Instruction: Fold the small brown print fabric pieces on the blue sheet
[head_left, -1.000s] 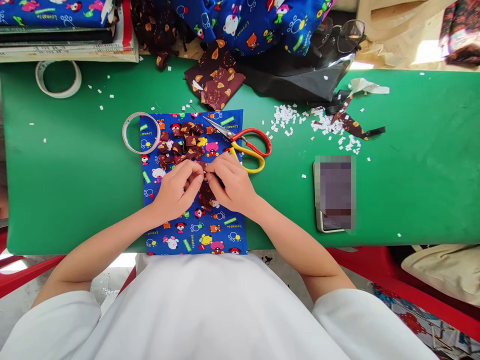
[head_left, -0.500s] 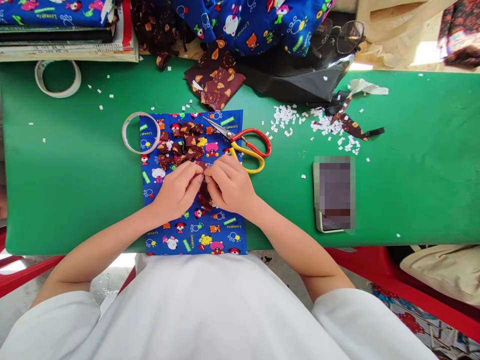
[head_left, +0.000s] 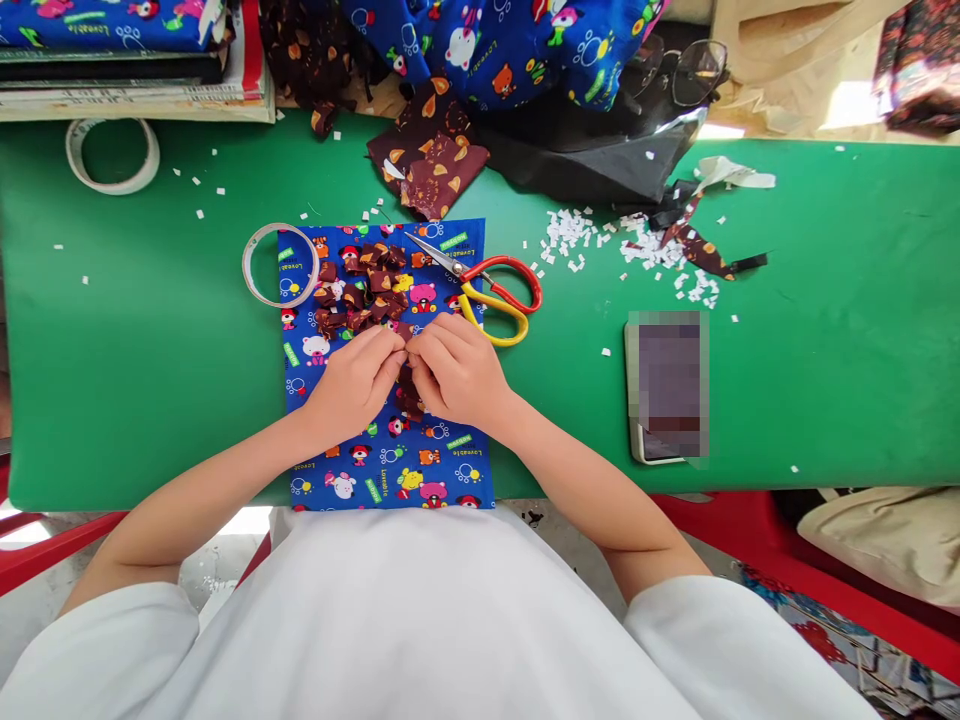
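Both hands meet over the middle of the blue cartoon-print cloth (head_left: pixel 390 440). The left hand (head_left: pixel 352 385) and the right hand (head_left: pixel 457 375) have their fingertips pressed together on a small brown fabric piece (head_left: pixel 409 385), pinching it between thumbs and forefingers; most of the piece is covered by the fingers, so how it is being folded or shaped cannot be made out. It sits just above the cloth, near the cloth's centre.

Just beyond the hands, on the far half of the same cloth, lies a heap of small brown fabric bits (head_left: pixel 364 285) that look alike and seem already worked, which suggests a good number are done. Judging by that pile, the work looks well under way, with one piece in hand now; how many remain cannot be read from what shows.

To the right of the heap, the scissors (head_left: pixel 487 285) with red and yellow handles lie half on the cloth's edge, untouched. At the cloth's far left corner rests a tape ring (head_left: pixel 279 265). Farther off, a larger brown fabric offcut (head_left: pixel 431 165) lies on the green table (head_left: pixel 825 300), perhaps stock still to be cut. White paper scraps (head_left: pixel 570 235) are scattered to the right, and a phone (head_left: pixel 667 385) lies well apart on the right
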